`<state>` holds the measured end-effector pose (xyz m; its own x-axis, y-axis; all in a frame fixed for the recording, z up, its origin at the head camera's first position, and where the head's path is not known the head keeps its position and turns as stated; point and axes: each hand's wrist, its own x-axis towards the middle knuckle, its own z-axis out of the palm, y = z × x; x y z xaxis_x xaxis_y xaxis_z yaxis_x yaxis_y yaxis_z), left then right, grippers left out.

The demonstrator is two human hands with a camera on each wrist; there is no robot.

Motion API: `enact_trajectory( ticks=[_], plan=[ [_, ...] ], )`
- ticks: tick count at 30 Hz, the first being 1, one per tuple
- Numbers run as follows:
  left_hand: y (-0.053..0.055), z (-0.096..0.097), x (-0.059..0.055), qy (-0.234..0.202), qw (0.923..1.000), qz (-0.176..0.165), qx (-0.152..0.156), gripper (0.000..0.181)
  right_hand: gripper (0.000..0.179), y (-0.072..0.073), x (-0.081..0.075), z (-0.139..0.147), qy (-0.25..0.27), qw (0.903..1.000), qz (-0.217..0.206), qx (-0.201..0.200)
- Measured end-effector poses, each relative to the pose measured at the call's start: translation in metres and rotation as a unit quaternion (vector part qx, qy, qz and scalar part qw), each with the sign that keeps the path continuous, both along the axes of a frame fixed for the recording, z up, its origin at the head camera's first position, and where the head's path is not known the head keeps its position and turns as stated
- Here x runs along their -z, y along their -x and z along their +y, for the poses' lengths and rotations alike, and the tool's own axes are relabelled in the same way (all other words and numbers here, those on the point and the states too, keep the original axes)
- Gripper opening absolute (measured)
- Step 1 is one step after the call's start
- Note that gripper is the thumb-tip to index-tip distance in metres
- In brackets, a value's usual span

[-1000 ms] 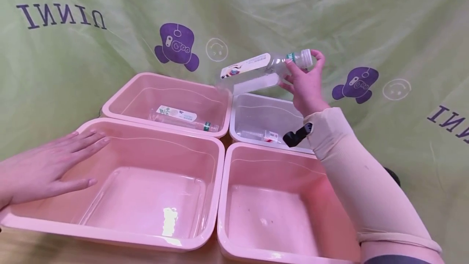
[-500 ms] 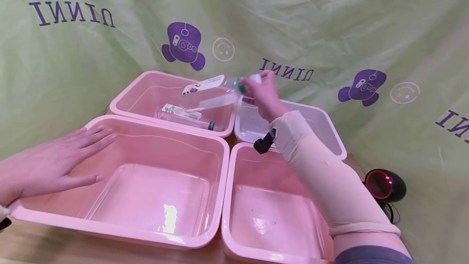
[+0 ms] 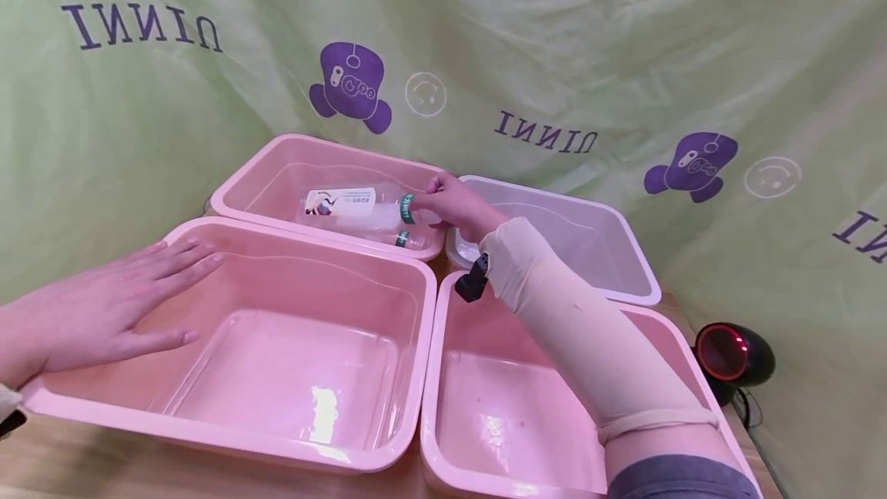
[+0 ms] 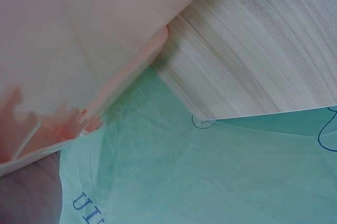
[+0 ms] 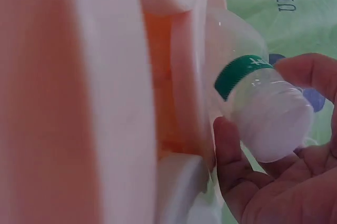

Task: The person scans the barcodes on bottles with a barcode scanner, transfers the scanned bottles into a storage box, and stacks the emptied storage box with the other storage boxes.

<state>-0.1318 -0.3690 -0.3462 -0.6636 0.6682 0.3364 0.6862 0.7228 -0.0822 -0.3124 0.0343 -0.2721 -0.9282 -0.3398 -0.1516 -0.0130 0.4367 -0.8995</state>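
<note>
In the back-left pink bin (image 3: 256,164) lies a clear plastic bottle (image 3: 353,206) with a printed label and a green neck band. My right hand (image 3: 460,206) holds it at the neck, over the bin's right end; the right wrist view shows fingers and thumb curled around the bottle's capped end (image 5: 276,121). A second clear bottle (image 3: 413,241) with a green band lies in front of it, partly covered. My left hand (image 3: 118,310), fingers spread and straight, rests at the left side of the front-left pink bin (image 3: 291,268). The left wrist view does not show its fingers.
Right of the bottles stands a white bin (image 3: 575,214), partly behind my right hand. A front-right pink bin (image 3: 513,391) lies under my right forearm. A black device with a red ring (image 3: 734,360) stands at the right table edge. A green printed curtain (image 3: 554,37) hangs behind.
My right hand has carried the bottle left and down from above the white bin into the back-left pink bin, beside the other bottle. The left hand has stayed at the front-left bin.
</note>
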Motion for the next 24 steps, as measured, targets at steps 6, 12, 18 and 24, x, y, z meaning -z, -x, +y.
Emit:
enact_trajectory(
  ticks=[6, 12, 18, 24],
  plan=[
    [0.003, 0.0, -0.001, 0.006, 1.0, 0.001, 0.0, 0.098, 0.025, 0.003, -0.001, -0.012, -0.066, 0.9931, 0.064, -0.073],
    [0.002, 0.0, 0.001, 0.008, 1.0, 0.002, -0.006, 0.098, 0.016, 0.002, -0.004, -0.02, -0.085, 0.9897, 0.078, -0.085],
    [0.0, 0.001, 0.0, 0.006, 0.9999, -0.003, -0.01, 0.098, 0.016, -0.005, -0.012, -0.008, -0.075, 0.9908, 0.055, -0.098],
    [-0.002, 0.002, -0.002, 0.006, 1.0, 0.002, -0.004, 0.1, 0.02, -0.017, -0.02, 0.014, -0.093, 0.9869, 0.05, -0.122]
  ],
)
